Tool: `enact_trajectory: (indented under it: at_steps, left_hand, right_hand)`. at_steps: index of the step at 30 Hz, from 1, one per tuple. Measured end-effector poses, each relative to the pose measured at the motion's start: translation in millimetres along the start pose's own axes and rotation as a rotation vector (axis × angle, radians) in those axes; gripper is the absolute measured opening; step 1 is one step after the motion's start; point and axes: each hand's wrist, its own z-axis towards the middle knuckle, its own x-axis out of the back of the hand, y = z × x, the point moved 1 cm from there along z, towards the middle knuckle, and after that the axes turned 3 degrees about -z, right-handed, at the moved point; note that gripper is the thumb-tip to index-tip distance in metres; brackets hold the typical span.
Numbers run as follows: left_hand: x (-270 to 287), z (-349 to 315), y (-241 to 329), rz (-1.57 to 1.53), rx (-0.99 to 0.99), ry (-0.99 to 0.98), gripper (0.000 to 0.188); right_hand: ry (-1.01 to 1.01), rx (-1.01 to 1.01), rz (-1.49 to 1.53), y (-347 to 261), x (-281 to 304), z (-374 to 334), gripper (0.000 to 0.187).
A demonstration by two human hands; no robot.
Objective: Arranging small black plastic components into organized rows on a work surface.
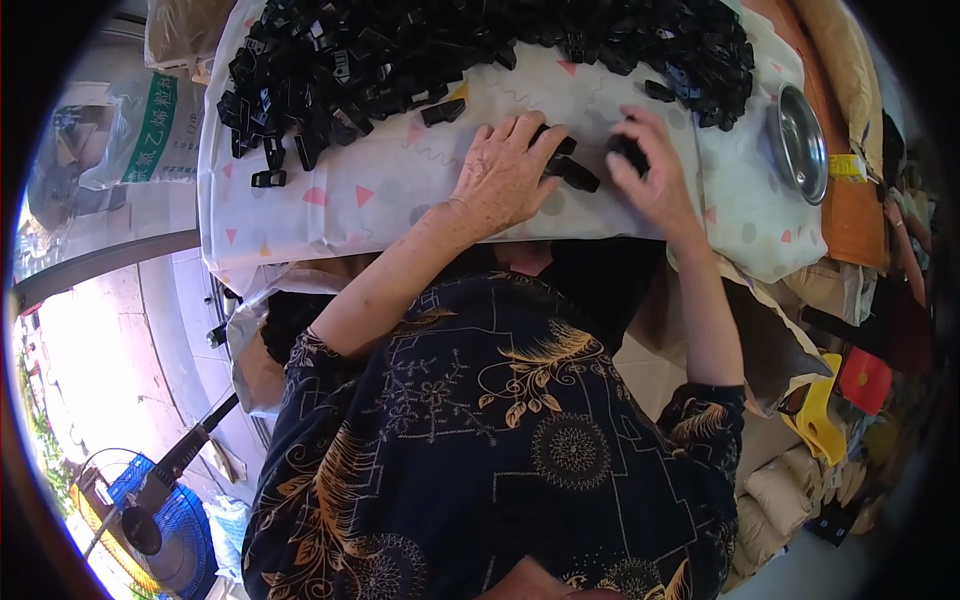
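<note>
Parts (500, 30), small and black, lie heaped along the far side of the table (390, 205) in the head view. My left hand (505, 170) is palm down, thumb and forefinger at a black piece (577, 175); whether it is gripped, I cannot tell. My right hand (655, 170), blurred, grasps a dark piece (628, 153) just beside. Metal bowl (800, 145) noted near the right edge.

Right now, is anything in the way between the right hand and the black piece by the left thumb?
Nothing visible is. Between the right hand and the black piece by the left hand, only bare patterned cloth shows. The right hand is blurred, with something dark at its fingers.
</note>
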Motion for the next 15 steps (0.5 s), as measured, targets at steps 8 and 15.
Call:
enact_trajectory:
  at_steps: [8, 15]
  left_hand:
    - [1, 3, -2, 0.019, 0.022, -0.030, 0.056]
    - [-3, 9, -3, -0.012, 0.045, 0.093, 0.050]
  right_hand:
    - [-0.057, 0.056, -0.472, -48, -34, -15, 0.043]
    - [0.143, 0.165, -0.422, -46, -51, -15, 0.036]
